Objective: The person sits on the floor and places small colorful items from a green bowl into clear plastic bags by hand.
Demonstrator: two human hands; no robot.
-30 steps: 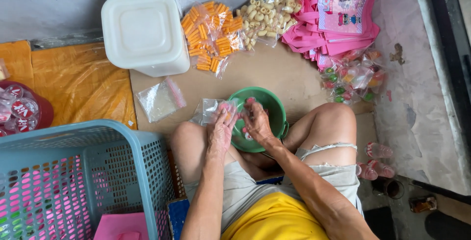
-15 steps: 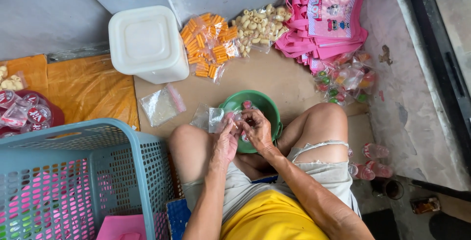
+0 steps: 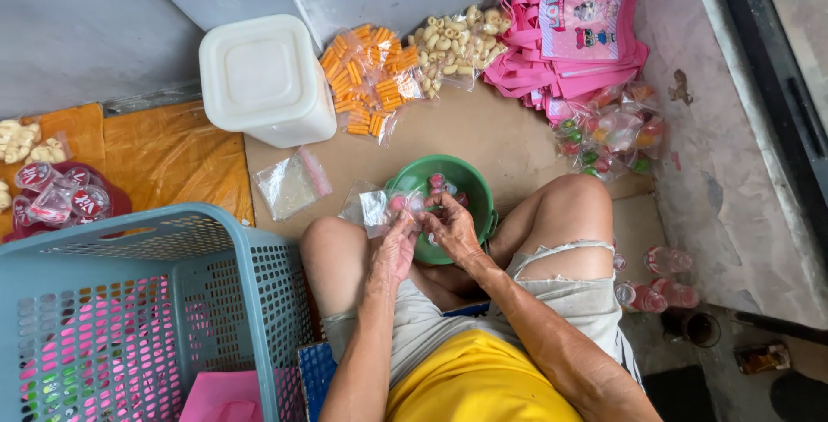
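I sit cross-legged over a green bowl (image 3: 475, 195) that holds a few small pink sweets. My left hand (image 3: 395, 245) pinches the mouth of a small clear plastic bag (image 3: 373, 207) just left of the bowl. My right hand (image 3: 450, 228) meets it over the bowl's near rim, its fingers at the bag's opening with a small pink piece between them. A stack of empty clear bags (image 3: 291, 184) lies on the brown cardboard (image 3: 509, 141) to the left.
A blue mesh laundry basket (image 3: 241, 301) with pink contents stands at lower left. A white lidded tub (image 3: 263, 78), bags of orange snacks (image 3: 369, 78) and pale snacks (image 3: 453, 42), pink tote bags (image 3: 578, 34) and packets of colourful sweets (image 3: 612, 133) ring the cardboard.
The view has shifted slightly. Both hands stay together at the bowl's near rim, working the small clear bag; the bag now sits a little more to the left of the bowl.
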